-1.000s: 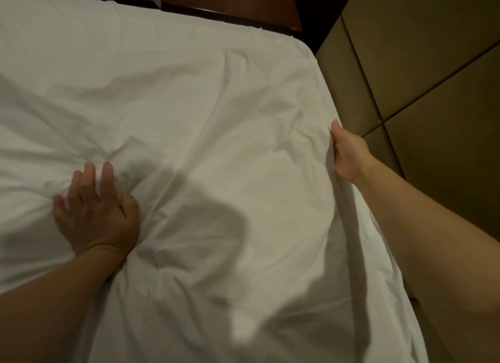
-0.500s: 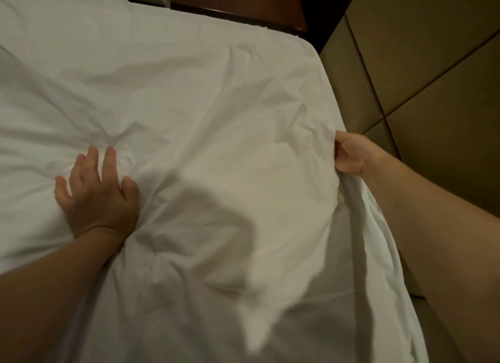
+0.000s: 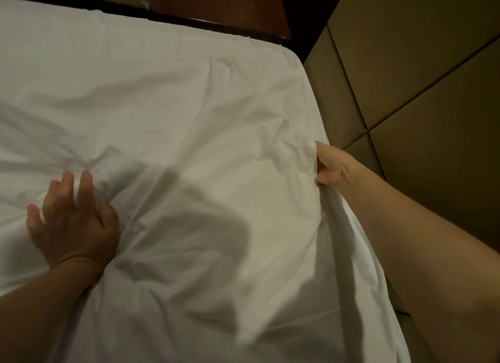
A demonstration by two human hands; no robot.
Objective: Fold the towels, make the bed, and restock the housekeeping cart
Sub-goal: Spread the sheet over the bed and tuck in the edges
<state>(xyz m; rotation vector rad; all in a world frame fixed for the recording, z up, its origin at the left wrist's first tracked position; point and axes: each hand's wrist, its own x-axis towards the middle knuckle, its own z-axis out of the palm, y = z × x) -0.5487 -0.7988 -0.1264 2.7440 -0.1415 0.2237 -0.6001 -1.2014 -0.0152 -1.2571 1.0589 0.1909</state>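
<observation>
Sheet (image 3: pixel 189 114) covers the bed, wrinkled, its right edge next to the padded wall (image 3: pixel 419 78). Left hand (image 3: pixel 71 219) presses flat on it, fingers spread. Right hand (image 3: pixel 331 166) pinches the right edge, lifting it slightly.

Dim warm light, soft shadows on the sheet (image 3: pixel 189 105), slight blur.

Tan padded wall panels (image 3: pixel 411 73) fill the right side, split into large rectangles by dark seams (image 3: pixel 349 84) that cross near the middle of that side. At the top stands a reddish-brown wooden tabletop (image 3: pixel 216 8) with a few pale scuffs. A black gap (image 3: pixel 305 19) lies between it and the panels. The light is dim and yellowish, and the panels darken toward the lower right.
</observation>
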